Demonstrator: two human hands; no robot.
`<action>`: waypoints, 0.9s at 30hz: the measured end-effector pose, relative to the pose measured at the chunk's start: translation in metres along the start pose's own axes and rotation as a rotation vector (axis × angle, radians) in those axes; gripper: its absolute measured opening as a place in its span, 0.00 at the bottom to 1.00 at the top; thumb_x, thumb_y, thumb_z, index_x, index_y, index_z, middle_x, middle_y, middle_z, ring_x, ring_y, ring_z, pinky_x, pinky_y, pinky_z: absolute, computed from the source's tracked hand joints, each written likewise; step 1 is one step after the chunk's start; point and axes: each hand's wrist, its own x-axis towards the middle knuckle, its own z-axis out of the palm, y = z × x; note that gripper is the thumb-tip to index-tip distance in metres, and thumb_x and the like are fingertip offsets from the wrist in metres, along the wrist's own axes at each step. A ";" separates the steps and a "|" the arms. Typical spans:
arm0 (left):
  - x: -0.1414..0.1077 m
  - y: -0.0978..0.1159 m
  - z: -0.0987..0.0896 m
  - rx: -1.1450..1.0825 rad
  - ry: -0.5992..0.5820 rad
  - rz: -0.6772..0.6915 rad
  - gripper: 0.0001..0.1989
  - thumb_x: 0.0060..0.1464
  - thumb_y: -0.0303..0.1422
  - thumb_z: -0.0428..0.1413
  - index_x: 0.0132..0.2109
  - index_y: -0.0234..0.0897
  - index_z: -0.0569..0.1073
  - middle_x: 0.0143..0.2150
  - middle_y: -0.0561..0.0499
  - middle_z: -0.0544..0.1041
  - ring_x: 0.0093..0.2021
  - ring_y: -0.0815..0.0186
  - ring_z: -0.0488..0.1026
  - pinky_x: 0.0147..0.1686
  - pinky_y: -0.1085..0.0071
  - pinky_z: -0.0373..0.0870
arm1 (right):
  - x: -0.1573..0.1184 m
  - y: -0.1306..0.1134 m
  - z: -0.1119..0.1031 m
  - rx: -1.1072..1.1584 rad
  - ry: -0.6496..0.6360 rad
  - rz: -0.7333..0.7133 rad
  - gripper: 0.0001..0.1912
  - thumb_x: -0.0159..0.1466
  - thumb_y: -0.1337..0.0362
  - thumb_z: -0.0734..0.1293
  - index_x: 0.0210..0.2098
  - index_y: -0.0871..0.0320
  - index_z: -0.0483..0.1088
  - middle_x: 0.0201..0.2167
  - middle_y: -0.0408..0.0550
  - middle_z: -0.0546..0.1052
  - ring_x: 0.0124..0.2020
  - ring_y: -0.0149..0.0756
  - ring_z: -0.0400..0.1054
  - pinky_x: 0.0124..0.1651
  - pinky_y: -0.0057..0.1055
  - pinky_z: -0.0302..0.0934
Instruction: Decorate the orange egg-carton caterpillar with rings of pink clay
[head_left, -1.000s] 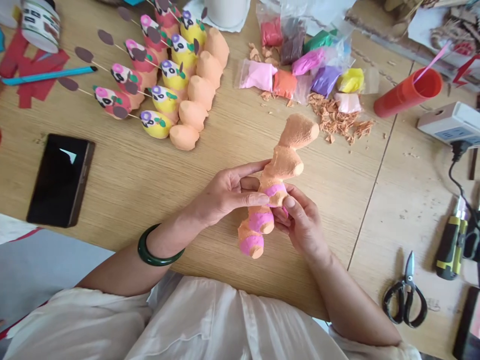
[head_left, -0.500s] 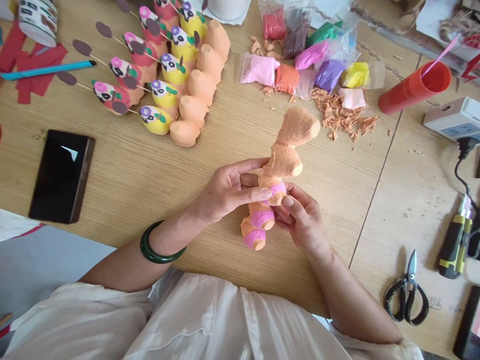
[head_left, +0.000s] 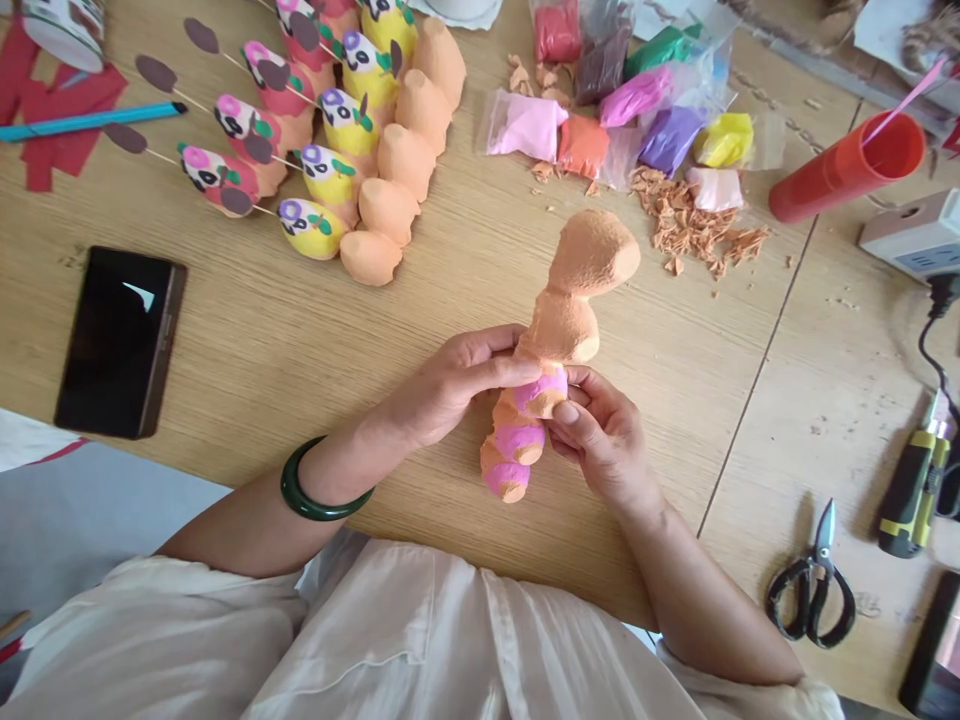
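Both hands hold a row of joined orange egg-carton cups (head_left: 577, 325) above the table. Pink clay (head_left: 514, 440) wraps the three cups nearest me, leaving their tips orange; the two far cups are plain. My left hand (head_left: 461, 380) grips the strip from the left, its thumb lying along the top edge of the third pink band. From the right, my right hand (head_left: 600, 430) pinches that same cup, thumb at its tip and the other fingers behind. Parts of the fingers are hidden by the strip.
Painted egg-carton figures (head_left: 330, 170) stand at the back left, beside a plain row of cups (head_left: 405, 150). Bagged coloured clay (head_left: 525, 122) and orange scraps (head_left: 686, 225) lie behind. A phone (head_left: 120, 340) is left; scissors (head_left: 814, 590), a cutter (head_left: 911, 480) and a red tube (head_left: 840, 170) are right.
My left thumb has shifted up and back slightly, showing more of the third cup's pink band. The strip has turned a little in my hands. The camera view has shifted slightly.
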 end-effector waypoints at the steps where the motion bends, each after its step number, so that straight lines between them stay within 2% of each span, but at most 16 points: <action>1: 0.000 0.000 0.000 -0.006 0.005 0.000 0.16 0.60 0.45 0.71 0.41 0.36 0.83 0.37 0.50 0.82 0.37 0.66 0.75 0.39 0.71 0.71 | 0.000 0.000 0.001 -0.010 0.009 0.000 0.28 0.61 0.43 0.81 0.48 0.54 0.74 0.24 0.34 0.69 0.21 0.24 0.48 0.24 0.28 0.45; 6: -0.001 -0.001 0.003 0.007 0.014 -0.034 0.13 0.59 0.41 0.72 0.44 0.39 0.83 0.34 0.53 0.79 0.34 0.67 0.73 0.36 0.71 0.71 | -0.002 -0.003 0.010 -0.041 0.030 -0.022 0.27 0.59 0.44 0.83 0.45 0.55 0.73 0.26 0.37 0.73 0.23 0.25 0.52 0.24 0.28 0.45; 11: 0.000 -0.002 0.007 -0.008 0.058 -0.028 0.12 0.59 0.41 0.69 0.37 0.37 0.79 0.32 0.54 0.76 0.33 0.68 0.71 0.34 0.71 0.70 | -0.004 -0.006 0.016 -0.113 0.072 -0.003 0.29 0.58 0.41 0.83 0.43 0.54 0.72 0.24 0.36 0.69 0.23 0.26 0.53 0.25 0.29 0.46; 14: 0.002 -0.002 0.009 -0.038 0.026 -0.042 0.12 0.57 0.39 0.70 0.38 0.37 0.77 0.30 0.55 0.75 0.30 0.70 0.69 0.32 0.72 0.68 | -0.004 -0.006 0.018 -0.137 0.092 -0.003 0.30 0.57 0.40 0.83 0.42 0.54 0.72 0.23 0.35 0.68 0.23 0.26 0.53 0.25 0.29 0.46; 17: 0.002 -0.003 0.013 -0.061 0.062 -0.030 0.10 0.56 0.35 0.68 0.38 0.37 0.75 0.30 0.56 0.74 0.29 0.70 0.68 0.32 0.72 0.68 | -0.003 -0.006 0.019 -0.131 0.096 -0.010 0.30 0.56 0.41 0.84 0.40 0.54 0.71 0.22 0.34 0.67 0.23 0.25 0.52 0.25 0.28 0.45; 20: 0.001 -0.005 0.015 -0.036 0.100 -0.047 0.10 0.58 0.36 0.66 0.35 0.37 0.73 0.29 0.55 0.74 0.30 0.69 0.68 0.33 0.70 0.69 | -0.003 -0.007 0.021 -0.119 0.104 -0.010 0.30 0.55 0.43 0.85 0.40 0.54 0.71 0.22 0.33 0.66 0.22 0.25 0.51 0.25 0.29 0.44; 24: 0.001 -0.005 0.017 -0.005 0.115 -0.071 0.12 0.56 0.34 0.66 0.30 0.38 0.70 0.26 0.55 0.70 0.28 0.69 0.66 0.34 0.68 0.69 | -0.003 -0.006 0.022 -0.145 0.110 -0.007 0.31 0.55 0.40 0.84 0.39 0.54 0.71 0.21 0.33 0.65 0.23 0.25 0.51 0.25 0.29 0.44; 27: 0.002 -0.001 0.016 -0.060 0.105 -0.075 0.14 0.56 0.39 0.68 0.32 0.38 0.72 0.28 0.54 0.71 0.29 0.68 0.67 0.32 0.69 0.69 | -0.002 -0.006 0.020 -0.134 0.126 -0.019 0.32 0.54 0.37 0.83 0.40 0.52 0.71 0.20 0.34 0.65 0.22 0.27 0.49 0.24 0.31 0.43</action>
